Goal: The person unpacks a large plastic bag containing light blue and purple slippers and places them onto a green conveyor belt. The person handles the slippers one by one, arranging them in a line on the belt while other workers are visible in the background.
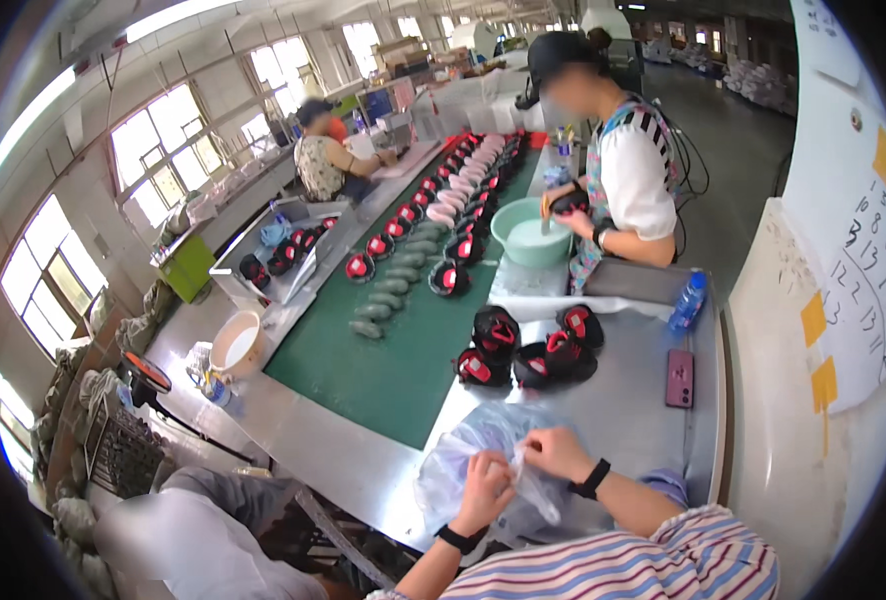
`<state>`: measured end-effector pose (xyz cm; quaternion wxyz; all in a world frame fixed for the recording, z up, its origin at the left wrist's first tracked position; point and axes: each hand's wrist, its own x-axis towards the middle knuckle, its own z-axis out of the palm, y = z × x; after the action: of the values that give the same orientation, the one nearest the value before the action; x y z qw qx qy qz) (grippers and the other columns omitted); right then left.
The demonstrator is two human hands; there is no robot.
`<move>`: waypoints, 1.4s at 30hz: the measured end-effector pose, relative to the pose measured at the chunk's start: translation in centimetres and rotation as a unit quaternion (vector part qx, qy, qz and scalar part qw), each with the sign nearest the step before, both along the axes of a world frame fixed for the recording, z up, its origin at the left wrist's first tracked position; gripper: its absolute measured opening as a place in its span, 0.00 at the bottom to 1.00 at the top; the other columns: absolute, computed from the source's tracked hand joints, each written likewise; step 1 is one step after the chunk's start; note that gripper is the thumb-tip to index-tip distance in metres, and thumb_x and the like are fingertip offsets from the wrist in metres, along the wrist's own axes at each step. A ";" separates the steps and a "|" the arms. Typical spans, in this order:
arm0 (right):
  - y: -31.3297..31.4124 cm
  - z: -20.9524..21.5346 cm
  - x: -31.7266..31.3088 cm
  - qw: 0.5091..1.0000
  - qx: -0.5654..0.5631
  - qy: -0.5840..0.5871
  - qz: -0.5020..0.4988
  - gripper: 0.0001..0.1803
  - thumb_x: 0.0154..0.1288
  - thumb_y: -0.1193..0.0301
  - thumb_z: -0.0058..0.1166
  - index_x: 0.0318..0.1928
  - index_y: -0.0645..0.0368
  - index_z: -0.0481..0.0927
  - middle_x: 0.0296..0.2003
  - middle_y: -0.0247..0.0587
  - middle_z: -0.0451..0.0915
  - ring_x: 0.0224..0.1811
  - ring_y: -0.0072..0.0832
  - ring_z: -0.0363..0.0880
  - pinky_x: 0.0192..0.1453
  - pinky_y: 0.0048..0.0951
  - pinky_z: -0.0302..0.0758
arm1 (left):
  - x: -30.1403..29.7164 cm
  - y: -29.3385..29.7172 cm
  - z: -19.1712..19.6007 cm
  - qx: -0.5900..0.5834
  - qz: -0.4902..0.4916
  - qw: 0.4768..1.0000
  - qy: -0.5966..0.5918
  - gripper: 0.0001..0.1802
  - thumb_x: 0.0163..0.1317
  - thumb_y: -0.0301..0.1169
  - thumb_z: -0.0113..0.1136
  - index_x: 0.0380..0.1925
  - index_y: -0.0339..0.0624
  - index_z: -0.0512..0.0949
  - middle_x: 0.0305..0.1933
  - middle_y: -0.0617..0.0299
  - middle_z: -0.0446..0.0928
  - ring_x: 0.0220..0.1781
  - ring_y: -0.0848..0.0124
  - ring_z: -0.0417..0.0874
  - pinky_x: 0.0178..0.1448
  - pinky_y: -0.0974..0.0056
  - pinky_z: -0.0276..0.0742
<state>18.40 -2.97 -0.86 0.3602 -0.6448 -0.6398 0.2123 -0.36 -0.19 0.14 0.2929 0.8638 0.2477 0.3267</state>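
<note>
A clear plastic bag (441, 462) lies bunched on the metal table right in front of me. My left hand (487, 490) is closed on its gathered top, fingers pinched together. Close beside it, my right hand (559, 455) grips another part of the same top, and a loose twisted end hangs below. What the bag contains is too blurred to make out. Just beyond it sit several black and red shoe uppers (561, 357), clustered on the tabletop and touching neither hand.
A green conveyor belt (353, 375) carries rows of shoe uppers and soles. A mint basin (508, 232) stands near a co-worker (638, 180) holding a shoe upper. To my right are a pink phone (679, 378) and blue bottle (688, 300). A person (223, 540) bends low at left.
</note>
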 end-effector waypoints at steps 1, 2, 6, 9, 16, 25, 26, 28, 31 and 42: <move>-0.2 -0.5 -0.1 0.999 0.039 0.007 -0.012 0.10 0.51 0.64 0.53 0.22 0.57 0.77 0.19 0.46 0.77 0.23 0.44 0.76 0.28 0.40 0.72 | -0.1 0.0 -0.7 -0.014 -0.008 1.000 0.001 0.10 0.39 0.24 0.57 0.26 0.40 0.72 0.42 0.56 0.67 0.50 0.54 0.65 0.53 0.53 0.63; 0.6 -0.1 -1.0 0.999 0.046 0.002 -0.016 0.09 0.50 0.64 0.53 0.25 0.56 0.78 0.20 0.45 0.78 0.24 0.43 0.77 0.29 0.40 0.73 | -1.1 1.0 0.7 -0.010 -0.020 0.999 0.024 0.10 0.39 0.24 0.58 0.27 0.41 0.73 0.44 0.55 0.67 0.51 0.54 0.64 0.54 0.53 0.62; -1.0 0.9 -1.4 1.000 0.007 0.006 0.025 0.09 0.51 0.66 0.54 0.32 0.56 0.79 0.28 0.44 0.80 0.29 0.41 0.79 0.33 0.37 0.75 | -1.1 0.0 -1.4 -0.048 0.046 0.986 0.156 0.09 0.42 0.29 0.61 0.27 0.42 0.76 0.47 0.55 0.67 0.53 0.55 0.63 0.55 0.52 0.60; -1.0 0.1 -1.9 0.995 0.076 0.010 0.064 0.10 0.51 0.69 0.51 0.35 0.54 0.79 0.28 0.41 0.80 0.30 0.40 0.79 0.33 0.37 0.75 | -1.0 -0.5 -1.6 -0.026 0.041 0.979 0.196 0.09 0.46 0.33 0.63 0.28 0.43 0.78 0.49 0.54 0.67 0.53 0.55 0.64 0.56 0.51 0.58; -1.3 0.6 -0.7 0.989 -0.026 0.140 0.046 0.10 0.56 0.72 0.46 0.36 0.59 0.78 0.24 0.40 0.79 0.23 0.32 0.78 0.29 0.31 0.74 | -1.9 0.7 2.2 -0.101 -0.119 0.986 0.056 0.12 0.50 0.32 0.63 0.37 0.52 0.82 0.57 0.53 0.63 0.60 0.57 0.60 0.62 0.54 0.53; 0.1 -1.8 -0.8 0.919 -0.128 0.372 -0.037 0.10 0.57 0.73 0.45 0.36 0.64 0.77 0.23 0.38 0.78 0.20 0.22 0.76 0.26 0.26 0.73 | -1.8 0.6 2.6 -0.221 -0.205 0.953 -0.020 0.05 0.43 0.16 0.54 0.18 0.37 0.71 0.59 0.51 0.61 0.60 0.55 0.60 0.63 0.56 0.53; 0.1 -2.0 -0.5 0.931 -0.122 0.342 -0.037 0.10 0.56 0.73 0.45 0.37 0.63 0.77 0.23 0.39 0.79 0.20 0.24 0.76 0.27 0.27 0.73 | -1.3 0.8 2.7 -0.177 -0.205 0.963 0.002 0.05 0.42 0.15 0.53 0.18 0.36 0.71 0.59 0.50 0.61 0.60 0.54 0.60 0.63 0.56 0.54; 0.1 -3.1 0.4 0.956 -0.066 0.279 -0.057 0.13 0.54 0.74 0.46 0.41 0.61 0.76 0.25 0.41 0.79 0.23 0.31 0.77 0.31 0.31 0.74 | -0.6 0.4 3.6 -0.105 -0.131 0.986 0.023 0.05 0.41 0.19 0.57 0.20 0.37 0.71 0.53 0.51 0.65 0.56 0.53 0.64 0.62 0.56 0.56; -0.3 -1.8 1.2 0.987 0.051 0.155 0.009 0.18 0.55 0.73 0.46 0.49 0.58 0.73 0.27 0.42 0.78 0.26 0.33 0.77 0.33 0.31 0.74 | -0.7 -0.8 3.8 -0.151 0.030 0.987 -0.041 0.10 0.44 0.29 0.64 0.25 0.38 0.74 0.42 0.53 0.71 0.49 0.53 0.68 0.56 0.56 0.61; -0.8 0.6 -0.5 0.992 -0.053 0.109 -0.016 0.19 0.57 0.65 0.51 0.49 0.56 0.75 0.26 0.45 0.79 0.30 0.37 0.79 0.35 0.35 0.73 | -0.4 -1.2 3.8 0.015 -0.037 0.999 0.000 0.10 0.42 0.23 0.62 0.28 0.45 0.81 0.42 0.52 0.71 0.45 0.53 0.71 0.49 0.56 0.66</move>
<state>17.89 -3.80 -0.26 0.3966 -0.6459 -0.5743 0.3092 -0.74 -1.40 3.98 0.2922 0.8765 0.2104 0.3196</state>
